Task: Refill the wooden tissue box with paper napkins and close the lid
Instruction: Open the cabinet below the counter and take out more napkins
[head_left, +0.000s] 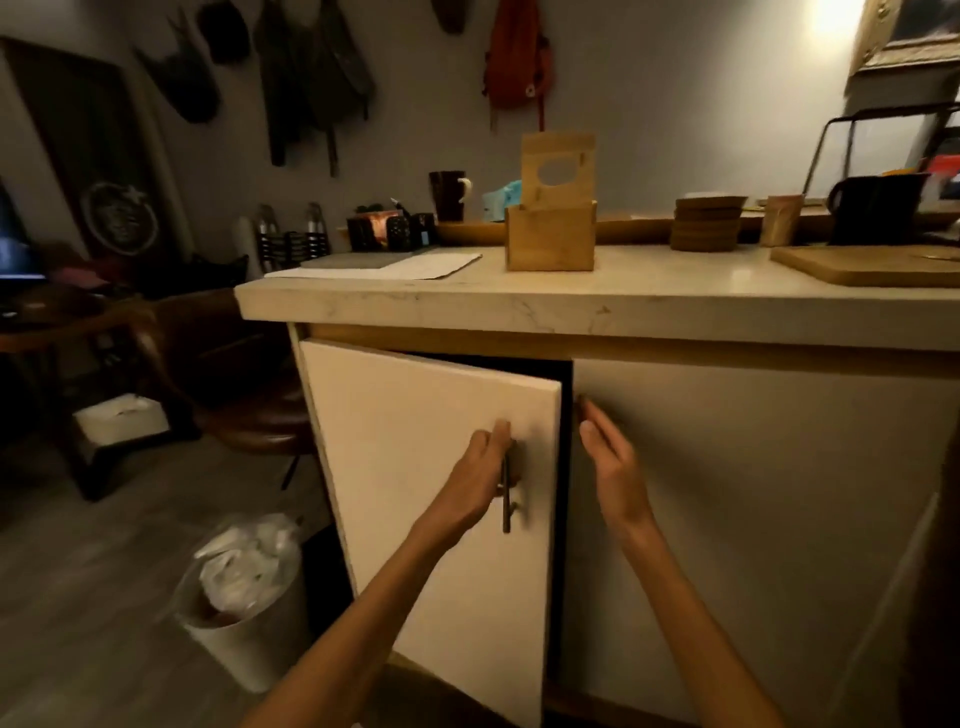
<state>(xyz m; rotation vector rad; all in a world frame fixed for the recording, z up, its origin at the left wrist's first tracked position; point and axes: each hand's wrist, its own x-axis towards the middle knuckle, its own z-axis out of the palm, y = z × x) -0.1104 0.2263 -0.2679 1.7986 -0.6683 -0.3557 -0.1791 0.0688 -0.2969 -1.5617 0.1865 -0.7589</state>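
The wooden tissue box (550, 239) stands on the pale stone counter (649, 304), its lid (558, 167) with an oval hole raised upright behind it. No napkins show inside from this angle. Below the counter, my left hand (485, 467) grips the dark bar handle (506, 493) of the white cabinet door (415, 467), which is swung partly open. My right hand (610, 460) is held flat with fingers extended, its fingertips at the edge of the neighbouring shut door (753, 493). The cabinet's inside is dark.
On the counter are a dark mug (449, 195), a stack of wooden coasters (707, 223), a black jug (872, 208), a cutting board (872, 262) and papers (395, 265). A lined waste bin (244, 587) stands on the floor left of the cabinet, a stool (260, 415) behind it.
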